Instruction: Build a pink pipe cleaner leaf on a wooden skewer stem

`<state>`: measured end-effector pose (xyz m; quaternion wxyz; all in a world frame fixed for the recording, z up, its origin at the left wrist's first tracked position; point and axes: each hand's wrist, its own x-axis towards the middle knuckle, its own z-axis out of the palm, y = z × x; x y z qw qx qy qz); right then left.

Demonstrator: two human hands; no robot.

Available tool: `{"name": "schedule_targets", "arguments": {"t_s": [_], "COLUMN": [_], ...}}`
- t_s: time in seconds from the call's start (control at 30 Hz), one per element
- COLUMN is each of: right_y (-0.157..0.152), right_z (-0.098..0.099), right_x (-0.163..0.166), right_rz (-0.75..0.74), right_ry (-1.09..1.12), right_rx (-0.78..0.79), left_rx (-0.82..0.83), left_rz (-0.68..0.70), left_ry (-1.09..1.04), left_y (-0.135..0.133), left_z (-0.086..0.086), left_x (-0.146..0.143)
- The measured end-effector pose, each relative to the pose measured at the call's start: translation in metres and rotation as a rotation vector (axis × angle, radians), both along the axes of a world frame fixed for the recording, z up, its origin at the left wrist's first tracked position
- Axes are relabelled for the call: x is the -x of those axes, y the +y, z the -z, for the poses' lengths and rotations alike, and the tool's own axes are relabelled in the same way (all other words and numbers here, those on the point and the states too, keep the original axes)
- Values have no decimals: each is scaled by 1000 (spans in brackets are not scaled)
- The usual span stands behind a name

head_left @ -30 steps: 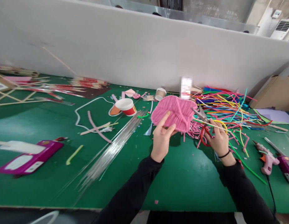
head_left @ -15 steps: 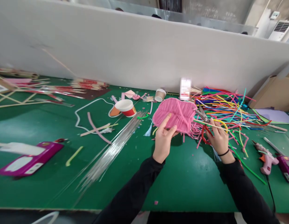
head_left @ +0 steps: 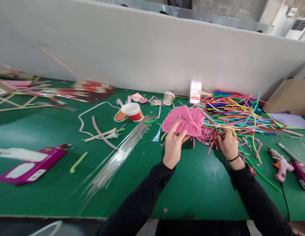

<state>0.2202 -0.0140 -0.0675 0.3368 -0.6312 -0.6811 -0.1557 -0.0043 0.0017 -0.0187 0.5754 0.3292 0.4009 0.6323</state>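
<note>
Between thumb and fingers, my left hand grips the near edge of a pink fan-shaped piece covered in rows of pipe cleaners, with a loose pink strand lying across its face. My right hand is closed on red-handled scissors, whose blades point up and left at the piece's right edge. A thin pale stick runs from that edge toward my right hand. Whether the blades are apart is hard to make out. Cut pink pipe cleaner bits lie on the table below the piece.
Colourful pipe cleaners are heaped at the back right. A pink glue gun lies at the right. Left of my hands are a bundle of thin wires, a paper cup and a purple device. A white partition bounds the back.
The scissors and my right hand have shifted slightly left. The pink piece has tipped a little and its right edge sits slightly further left.
</note>
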Motion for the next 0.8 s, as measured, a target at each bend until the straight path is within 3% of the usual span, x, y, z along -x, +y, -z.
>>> {"name": "schedule_targets", "arguments": {"t_s": [0.13, 0.33, 0.8], "right_y": [5, 6, 7], "right_z": [9, 6, -3], "right_x": [-1, 4, 9], "right_rz": [56, 197, 252], "right_ry": [117, -108, -247], "right_rx": [73, 284, 447], "left_rx": [22, 6, 28], "left_rz": [2, -10, -3], "left_ry": [-2, 61, 50], "left_y": [1, 4, 6], "left_z": [4, 11, 12], "left_x": [-2, -2, -3]}}
